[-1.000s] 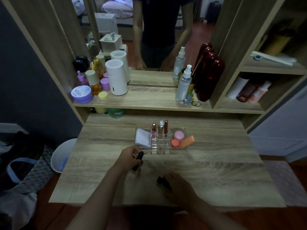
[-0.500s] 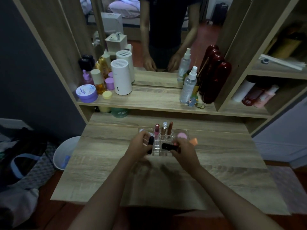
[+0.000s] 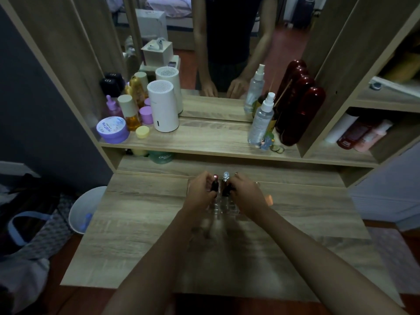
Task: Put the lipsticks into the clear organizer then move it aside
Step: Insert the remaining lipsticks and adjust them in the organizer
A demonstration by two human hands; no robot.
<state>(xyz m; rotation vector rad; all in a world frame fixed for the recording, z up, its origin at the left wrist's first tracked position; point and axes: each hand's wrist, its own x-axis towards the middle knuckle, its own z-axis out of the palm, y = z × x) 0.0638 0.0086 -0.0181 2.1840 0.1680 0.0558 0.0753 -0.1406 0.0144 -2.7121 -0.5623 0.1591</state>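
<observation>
Head: lipsticks (image 3: pixel 214 186) btwn fingers (image 3: pixel 210 193)

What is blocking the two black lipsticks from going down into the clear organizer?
Nothing visible. Left hand and right hand hold each black lipstick upright over the clear organizer, just in front of the lipsticks already standing.

Dim, soft focus, bowed edges (wide-angle), faint shadows

A single head-worn wide-angle camera looks forward and down from close above the wooden vanity top (image 3: pixel 141 226), facing the mirror (image 3: pixel 227 53) beyond the fingers (image 3: pixel 204 178), both forearms entering from the bottom edge.
</observation>
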